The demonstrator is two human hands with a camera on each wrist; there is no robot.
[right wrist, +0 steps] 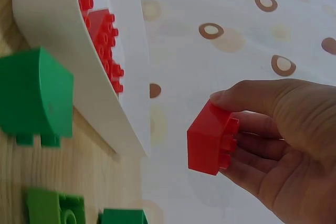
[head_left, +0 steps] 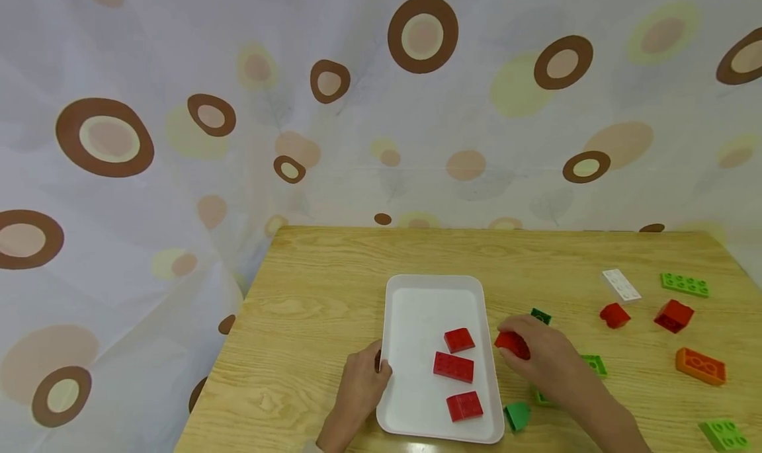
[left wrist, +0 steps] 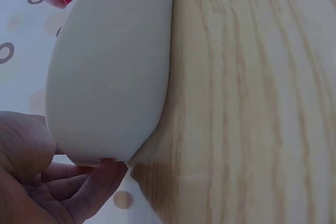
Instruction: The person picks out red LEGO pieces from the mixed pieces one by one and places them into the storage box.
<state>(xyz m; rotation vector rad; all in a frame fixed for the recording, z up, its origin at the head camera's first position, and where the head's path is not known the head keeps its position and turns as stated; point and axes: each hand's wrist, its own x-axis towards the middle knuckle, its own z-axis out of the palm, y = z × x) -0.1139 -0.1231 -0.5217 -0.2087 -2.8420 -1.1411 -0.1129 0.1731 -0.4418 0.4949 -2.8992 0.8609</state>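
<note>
Plainly, we pinch a red studded toy brick between the thumb and fingers of our right hand, its studs turned toward the palm. It sits at the right fingertips, just beside the right rim of a white plastic tray. Our left hand grips the tray's left edge, fingers curled beneath it. To the left of our right fingertips, inside the tray, lie three more red bricks.

Just beyond the right fingers we see a dark green brick; nearer to us than those fingertips, beside the tray, is a green curved brick. A lime-green brick shows past the right forearm, partly hidden.

Well to the right of the right fingers, on the wooden table, lie a white brick, two loose red bricks, an orange brick and two bright green studded bricks, one far back, one close to us. Behind them all hangs a spotted sheet.
</note>
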